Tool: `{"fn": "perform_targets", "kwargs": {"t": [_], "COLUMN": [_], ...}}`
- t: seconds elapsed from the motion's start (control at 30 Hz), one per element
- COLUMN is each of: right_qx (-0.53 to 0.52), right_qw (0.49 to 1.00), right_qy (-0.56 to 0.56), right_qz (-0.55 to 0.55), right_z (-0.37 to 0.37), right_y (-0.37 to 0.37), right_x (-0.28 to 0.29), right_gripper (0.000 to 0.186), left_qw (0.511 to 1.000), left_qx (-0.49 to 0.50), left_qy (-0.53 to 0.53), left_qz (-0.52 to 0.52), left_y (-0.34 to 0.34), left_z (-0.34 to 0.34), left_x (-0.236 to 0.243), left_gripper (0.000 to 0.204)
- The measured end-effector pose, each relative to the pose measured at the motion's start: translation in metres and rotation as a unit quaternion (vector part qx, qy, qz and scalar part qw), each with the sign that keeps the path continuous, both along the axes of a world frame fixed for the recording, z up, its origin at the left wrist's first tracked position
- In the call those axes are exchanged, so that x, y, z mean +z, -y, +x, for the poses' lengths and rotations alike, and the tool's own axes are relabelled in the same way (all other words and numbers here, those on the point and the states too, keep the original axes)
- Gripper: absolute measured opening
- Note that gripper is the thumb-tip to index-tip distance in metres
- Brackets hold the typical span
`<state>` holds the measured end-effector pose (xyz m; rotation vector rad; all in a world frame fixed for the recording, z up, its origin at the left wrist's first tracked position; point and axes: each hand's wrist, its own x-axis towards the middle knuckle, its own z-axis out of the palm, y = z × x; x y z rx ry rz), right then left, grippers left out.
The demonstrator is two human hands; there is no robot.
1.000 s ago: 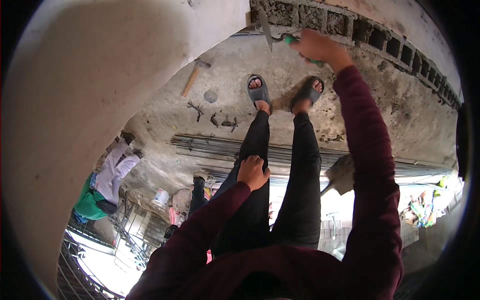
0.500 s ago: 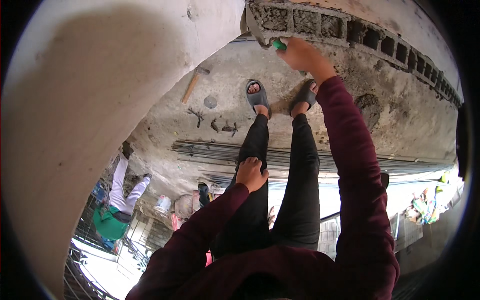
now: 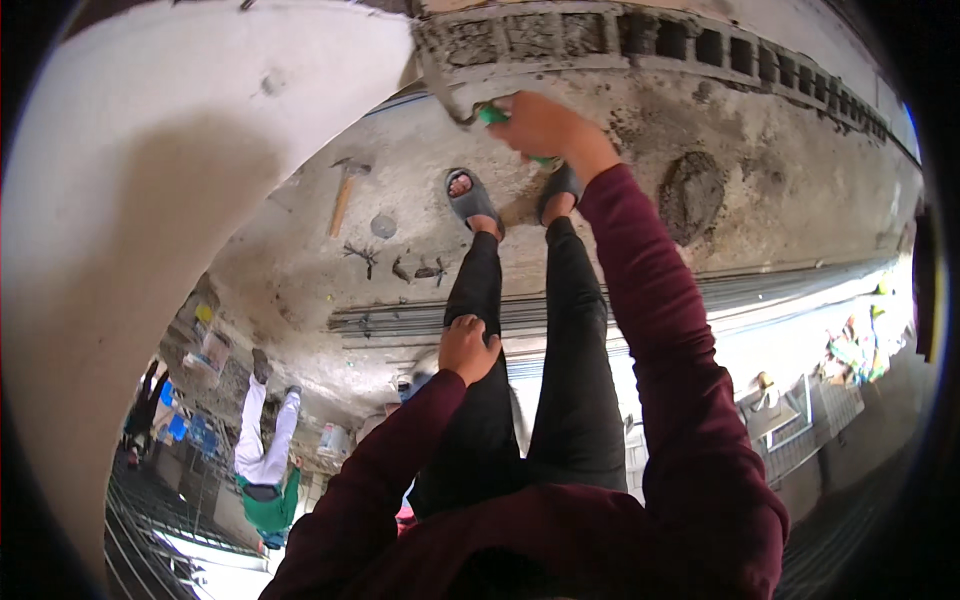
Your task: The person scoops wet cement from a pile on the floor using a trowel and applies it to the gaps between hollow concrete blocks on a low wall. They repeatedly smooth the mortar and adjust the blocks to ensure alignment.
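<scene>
Closest to us, our left hand (image 3: 468, 347) rests on our left thigh, its fingers curled loosely against the dark trouser leg and holding nothing. Our legs run down to grey sandals (image 3: 472, 197) planted on a rough concrete floor (image 3: 600, 250). Our right arm in its maroon sleeve (image 3: 650, 320) stretches past the feet, and our right hand (image 3: 545, 125) has its fingers wrapped tight round the green handle of a trowel (image 3: 470, 105). The trowel's narrow blade angles up and left from the hand and touches the mortar at the lower edge of the brick course (image 3: 620, 40), near that course's left end, just beside the smooth white column (image 3: 180, 200). On the floor to the left of our feet lies a hammer (image 3: 343, 190) with a wooden shaft, well apart from the trowel. A dark mortar heap (image 3: 692, 195) sits to the right. Below the floor's edge, another person in a green top and white trousers (image 3: 265, 455) stands far off.
</scene>
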<state>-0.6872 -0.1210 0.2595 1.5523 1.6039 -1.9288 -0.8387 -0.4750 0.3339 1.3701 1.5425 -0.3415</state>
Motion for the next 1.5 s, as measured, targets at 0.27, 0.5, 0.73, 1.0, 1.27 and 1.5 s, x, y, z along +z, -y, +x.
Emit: {"fn": "perform_targets", "kwargs": {"t": [0.27,0.5,0.73,1.0,1.27,1.5], "right_qx": [-0.134,-0.255,-0.290,-0.285,-0.361,-0.360], "right_qw": [0.988,0.933,0.773,0.892,0.907,0.904], "right_qy": [-0.068,0.045,0.367,0.259,0.156,0.164], "right_qz": [0.020,0.249,0.428,0.239,0.153,0.164], "right_z": [0.076,0.178,0.347,0.387,0.305,0.298], "right_y": [0.078,0.179,0.038,-0.008,0.057,0.074], "right_x": [0.017,0.024,-0.068,-0.150,-0.095,-0.101], "right_gripper": [0.031,0.034,0.035,0.026,0.027,0.027], "left_qw": [0.997,0.988,0.982,0.977,0.962,0.947], "left_qx": [-0.048,-0.149,-0.182,-0.202,-0.249,-0.313], "left_qy": [-0.011,-0.044,-0.041,-0.072,-0.106,-0.035], "left_qz": [-0.057,-0.007,0.002,-0.008,0.025,0.058], "left_y": [-0.025,-0.039,-0.082,-0.105,-0.133,-0.148], "left_z": [-0.005,0.004,0.041,0.101,0.164,0.209], "left_x": [0.001,-0.002,0.003,0.009,0.032,0.029], "left_gripper": [0.028,0.024,0.024,0.025,0.026,0.026]}}
